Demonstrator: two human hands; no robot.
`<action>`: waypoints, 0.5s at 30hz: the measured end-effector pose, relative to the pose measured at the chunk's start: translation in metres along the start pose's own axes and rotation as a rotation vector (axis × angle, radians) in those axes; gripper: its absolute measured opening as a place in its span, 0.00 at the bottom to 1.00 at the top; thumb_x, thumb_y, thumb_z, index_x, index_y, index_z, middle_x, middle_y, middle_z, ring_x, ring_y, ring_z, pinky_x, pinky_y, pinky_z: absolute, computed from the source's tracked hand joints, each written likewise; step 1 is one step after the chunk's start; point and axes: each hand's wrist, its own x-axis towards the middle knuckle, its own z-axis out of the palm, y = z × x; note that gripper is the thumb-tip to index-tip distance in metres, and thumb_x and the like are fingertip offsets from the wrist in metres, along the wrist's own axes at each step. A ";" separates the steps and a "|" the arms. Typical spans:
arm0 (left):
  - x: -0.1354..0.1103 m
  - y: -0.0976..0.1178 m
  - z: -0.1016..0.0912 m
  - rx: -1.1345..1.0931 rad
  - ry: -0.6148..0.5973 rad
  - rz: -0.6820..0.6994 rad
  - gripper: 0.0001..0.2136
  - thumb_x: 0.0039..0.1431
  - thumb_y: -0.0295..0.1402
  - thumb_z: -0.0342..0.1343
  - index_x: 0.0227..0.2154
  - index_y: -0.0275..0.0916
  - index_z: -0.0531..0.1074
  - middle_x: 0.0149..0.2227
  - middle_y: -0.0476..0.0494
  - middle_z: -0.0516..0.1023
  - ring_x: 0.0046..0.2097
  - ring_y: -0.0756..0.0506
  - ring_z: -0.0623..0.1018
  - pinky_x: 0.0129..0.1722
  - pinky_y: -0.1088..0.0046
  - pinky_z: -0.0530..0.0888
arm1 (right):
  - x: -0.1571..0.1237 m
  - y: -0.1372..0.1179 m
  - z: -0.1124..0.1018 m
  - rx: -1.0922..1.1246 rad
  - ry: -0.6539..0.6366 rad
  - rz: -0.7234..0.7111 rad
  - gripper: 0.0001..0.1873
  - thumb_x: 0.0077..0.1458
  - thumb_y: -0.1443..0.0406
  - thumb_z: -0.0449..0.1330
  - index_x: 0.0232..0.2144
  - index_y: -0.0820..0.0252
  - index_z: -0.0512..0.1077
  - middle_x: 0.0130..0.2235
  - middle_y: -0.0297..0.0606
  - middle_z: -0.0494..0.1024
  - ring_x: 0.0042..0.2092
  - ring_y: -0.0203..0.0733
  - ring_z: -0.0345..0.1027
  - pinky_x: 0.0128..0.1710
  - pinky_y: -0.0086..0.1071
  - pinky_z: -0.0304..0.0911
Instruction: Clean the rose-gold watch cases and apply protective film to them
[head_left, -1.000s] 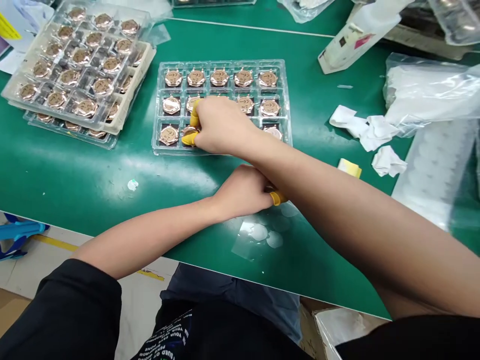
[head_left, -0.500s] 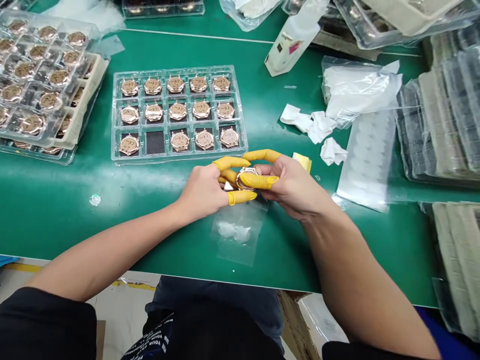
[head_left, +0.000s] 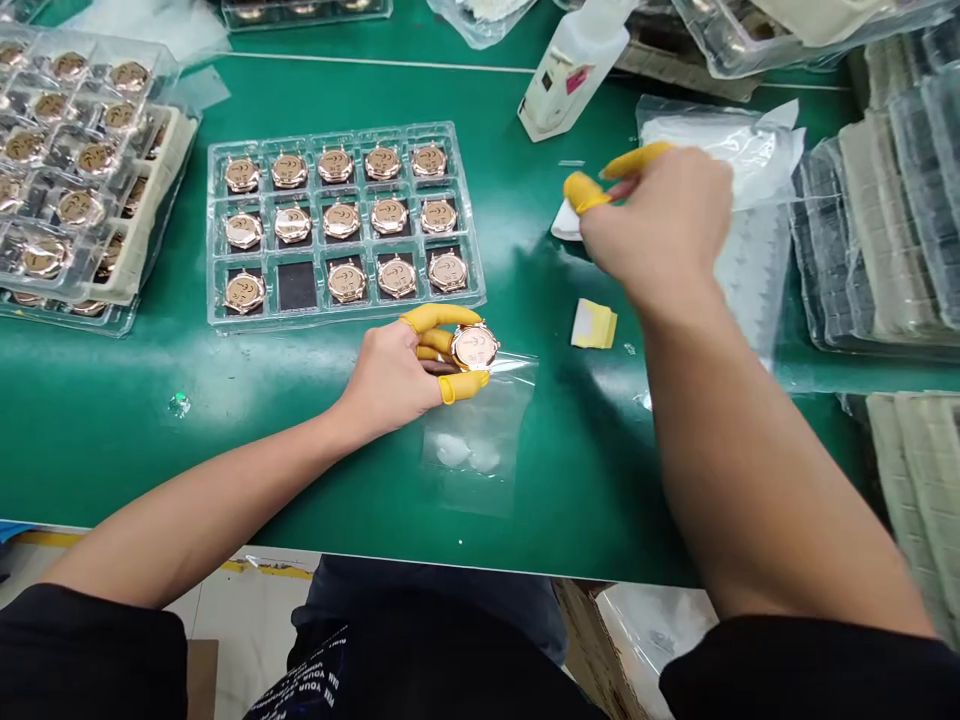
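Yellow finger cots cover several fingers of both my hands. My left hand (head_left: 409, 365) is closed on the rim of a rose-gold watch case (head_left: 475, 346), its engraved back facing up. Over the crumpled white wipes (head_left: 567, 222) is my right hand (head_left: 656, 215), thumb and forefinger apart; it hides most of them, and I cannot see it gripping any. A clear plastic tray (head_left: 345, 312) in front of my left hand carries rows of similar watch cases, with one black-lined pocket (head_left: 298, 287) bare. Below the held case lies a small clear bag (head_left: 480, 480) with whitish pieces inside.
Stacked trays of watch cases (head_left: 82, 210) stand at the left. A white plastic bottle (head_left: 574, 75) is at the back. A yellow-and-white folded piece (head_left: 594, 324) lies right of centre. Clear bags (head_left: 765, 170) and stacked trays (head_left: 885, 240) crowd the right side.
My right hand has let go of the watch case and moved up and right to the white wipes. The case stays in my left hand, its back now turned up.
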 end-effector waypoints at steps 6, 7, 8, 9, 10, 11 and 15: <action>0.002 0.000 -0.001 -0.048 0.003 0.010 0.27 0.41 0.29 0.76 0.48 0.39 0.79 0.37 0.47 0.87 0.38 0.49 0.86 0.41 0.74 0.84 | 0.011 0.011 0.020 0.188 -0.032 -0.129 0.02 0.56 0.69 0.70 0.35 0.61 0.81 0.34 0.45 0.78 0.39 0.44 0.64 0.48 0.47 0.59; 0.002 0.000 -0.002 -0.041 -0.004 0.014 0.27 0.41 0.29 0.76 0.49 0.39 0.79 0.38 0.47 0.87 0.39 0.48 0.86 0.42 0.74 0.84 | -0.003 0.013 0.017 0.306 -0.047 -0.178 0.04 0.55 0.70 0.71 0.35 0.60 0.81 0.32 0.43 0.78 0.35 0.40 0.63 0.44 0.44 0.59; 0.001 0.000 -0.002 -0.034 -0.008 0.016 0.27 0.42 0.29 0.76 0.49 0.39 0.79 0.38 0.46 0.87 0.39 0.48 0.87 0.42 0.73 0.84 | -0.020 0.014 0.013 0.421 -0.067 -0.254 0.05 0.55 0.70 0.71 0.35 0.58 0.81 0.32 0.42 0.79 0.33 0.39 0.62 0.40 0.42 0.58; 0.001 -0.001 -0.002 -0.026 -0.008 0.016 0.27 0.42 0.29 0.76 0.49 0.39 0.79 0.38 0.46 0.87 0.39 0.48 0.87 0.43 0.73 0.84 | -0.038 0.014 0.008 0.519 -0.065 -0.355 0.06 0.56 0.71 0.71 0.36 0.56 0.81 0.33 0.41 0.80 0.32 0.39 0.63 0.37 0.40 0.58; 0.001 -0.001 -0.002 -0.022 -0.006 0.014 0.27 0.42 0.29 0.75 0.49 0.39 0.79 0.38 0.46 0.87 0.40 0.48 0.87 0.44 0.72 0.85 | -0.056 0.015 0.003 0.570 -0.037 -0.479 0.06 0.57 0.70 0.71 0.37 0.54 0.81 0.34 0.40 0.81 0.33 0.40 0.64 0.36 0.40 0.58; 0.000 -0.001 -0.001 -0.022 -0.004 0.013 0.27 0.42 0.28 0.75 0.49 0.39 0.79 0.38 0.46 0.87 0.40 0.48 0.87 0.44 0.72 0.85 | -0.073 0.015 0.000 0.588 -0.009 -0.612 0.07 0.58 0.69 0.70 0.37 0.52 0.81 0.34 0.38 0.82 0.35 0.42 0.67 0.36 0.40 0.59; -0.001 -0.002 0.000 -0.016 -0.025 0.006 0.26 0.43 0.26 0.73 0.49 0.39 0.79 0.39 0.46 0.87 0.39 0.48 0.87 0.43 0.73 0.85 | -0.110 0.017 -0.001 0.462 0.061 -0.938 0.07 0.61 0.67 0.67 0.42 0.50 0.80 0.35 0.38 0.82 0.35 0.45 0.68 0.35 0.41 0.58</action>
